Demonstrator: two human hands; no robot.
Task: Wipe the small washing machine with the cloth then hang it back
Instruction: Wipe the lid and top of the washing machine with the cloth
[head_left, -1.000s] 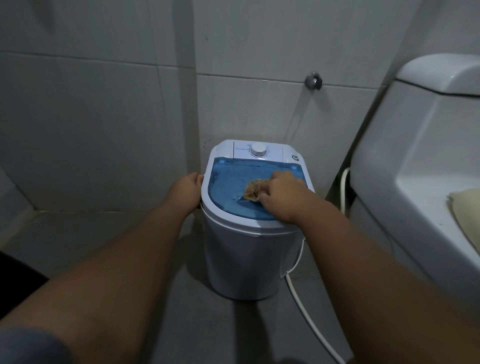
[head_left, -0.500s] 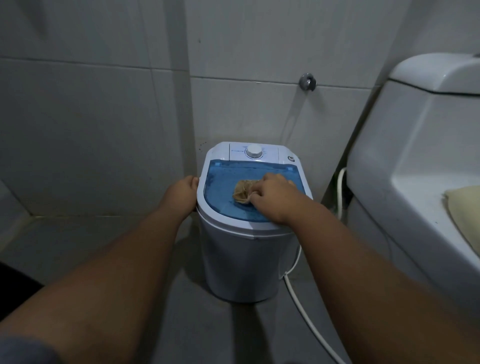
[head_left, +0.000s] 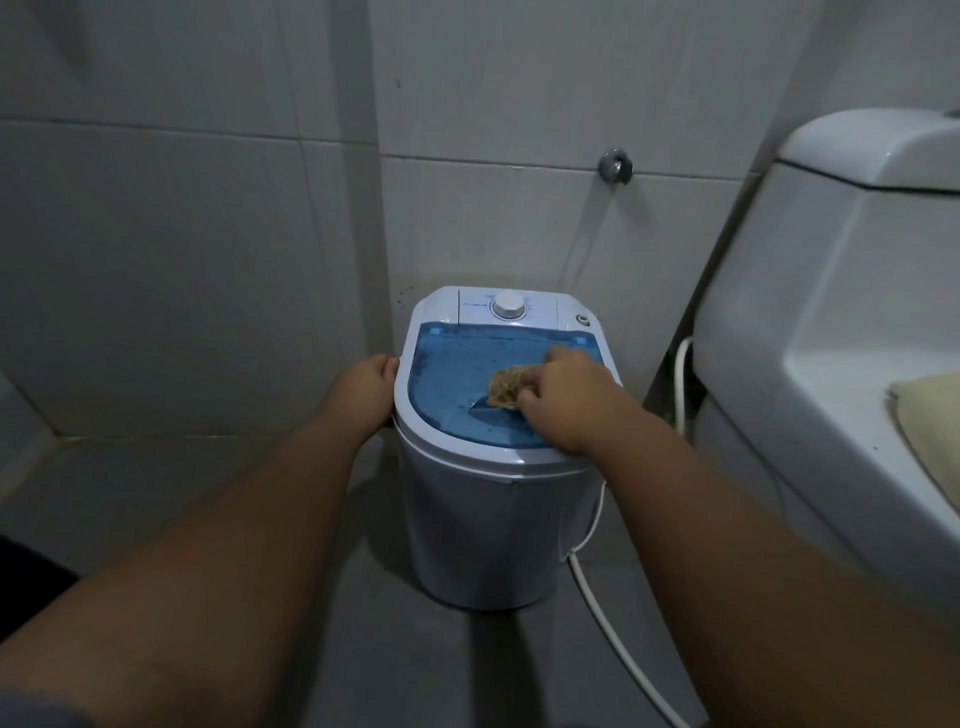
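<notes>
Grey wall tiles (head_left: 182, 260) and a grey floor (head_left: 156, 493) close in a dim bathroom corner, where the small washing machine (head_left: 483, 519) stands on the floor against the wall. Its blue lid (head_left: 452, 374) faces up, with a white dial (head_left: 508, 304) on the panel beyond the fingers of both hands.

On the lid, the right hand (head_left: 566, 400) presses down on the cloth (head_left: 506, 387), a crumpled tan wad; its fingers (head_left: 563, 358) are curled together over the cloth, which sticks out just to their left, toward the middle of the lid. At the machine's left rim the left hand (head_left: 363, 389) grips the edge, its fingers (head_left: 387, 366) wrapped against the white side just below the lid.

To the right of the right hand's fingers a white toilet (head_left: 831, 338) fills the frame edge, and a white hose (head_left: 613, 623) trails on the floor from the machine's right side, below that hand. High on the wall, beyond the fingers, sits a metal tap fitting (head_left: 614, 165).
</notes>
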